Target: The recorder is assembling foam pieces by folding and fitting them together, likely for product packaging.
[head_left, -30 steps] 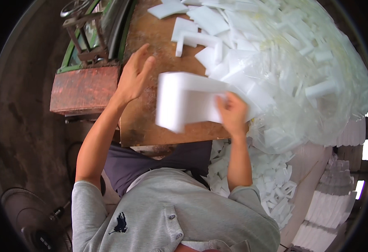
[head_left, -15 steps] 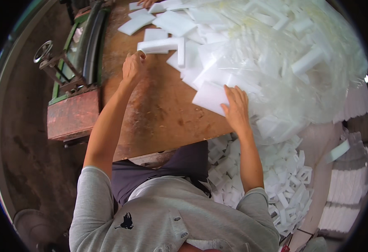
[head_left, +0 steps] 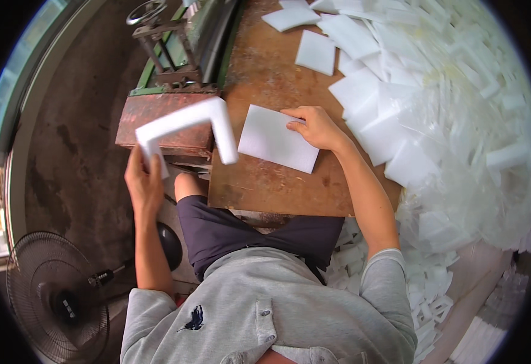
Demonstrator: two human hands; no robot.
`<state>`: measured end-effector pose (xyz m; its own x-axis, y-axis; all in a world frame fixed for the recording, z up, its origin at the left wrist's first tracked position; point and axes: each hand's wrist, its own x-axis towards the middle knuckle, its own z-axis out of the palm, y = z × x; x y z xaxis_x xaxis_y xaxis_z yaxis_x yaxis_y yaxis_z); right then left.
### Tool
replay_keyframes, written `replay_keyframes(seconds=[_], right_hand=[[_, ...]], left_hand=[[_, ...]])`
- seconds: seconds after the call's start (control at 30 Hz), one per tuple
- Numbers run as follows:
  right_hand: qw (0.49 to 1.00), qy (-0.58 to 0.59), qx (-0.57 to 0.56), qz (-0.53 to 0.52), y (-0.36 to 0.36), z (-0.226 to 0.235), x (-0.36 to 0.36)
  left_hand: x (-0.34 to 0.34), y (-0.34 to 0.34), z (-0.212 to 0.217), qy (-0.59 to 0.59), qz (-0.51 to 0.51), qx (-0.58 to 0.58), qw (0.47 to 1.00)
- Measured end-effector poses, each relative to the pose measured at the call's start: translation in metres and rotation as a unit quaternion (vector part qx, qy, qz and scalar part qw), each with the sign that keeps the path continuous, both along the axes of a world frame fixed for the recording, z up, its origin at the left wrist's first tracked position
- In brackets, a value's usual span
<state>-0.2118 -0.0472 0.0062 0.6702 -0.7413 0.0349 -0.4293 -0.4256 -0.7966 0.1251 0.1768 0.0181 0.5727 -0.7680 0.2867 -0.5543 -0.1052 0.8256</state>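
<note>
White three-sided frame (head_left: 183, 119) is pinched in my left hand (head_left: 145, 187); my right hand (head_left: 320, 129) grips a white sheet (head_left: 270, 138) over the table (head_left: 277, 195).

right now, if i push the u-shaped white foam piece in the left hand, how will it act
The U-shaped foam piece is probably light for its size, as the left hand holds it by one end. It looks fairly stiff: the free end shows no obvious sag. Its narrow corners might bend or tear.
</note>
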Motion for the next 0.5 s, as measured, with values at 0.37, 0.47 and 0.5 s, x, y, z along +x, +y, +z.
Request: replay_keyframes(seconds=[0.37, 0.47, 0.5], right_hand=[[0.986, 0.061, -0.154, 0.011, 0.005, 0.007, 0.033], [0.993, 0.052, -0.109, 0.005, -0.002, 0.016, 0.047], [0.983, 0.037, -0.180, 0.027, -0.011, 0.013, 0.051]], left_hand=[[0.227, -0.089, 0.033, -0.149, 0.062, 0.058, 0.985], [0.270, -0.152, 0.019, -0.132, 0.023, 0.131, 0.982], [0.275, -0.170, 0.010, -0.134, 0.007, 0.117, 0.984]])
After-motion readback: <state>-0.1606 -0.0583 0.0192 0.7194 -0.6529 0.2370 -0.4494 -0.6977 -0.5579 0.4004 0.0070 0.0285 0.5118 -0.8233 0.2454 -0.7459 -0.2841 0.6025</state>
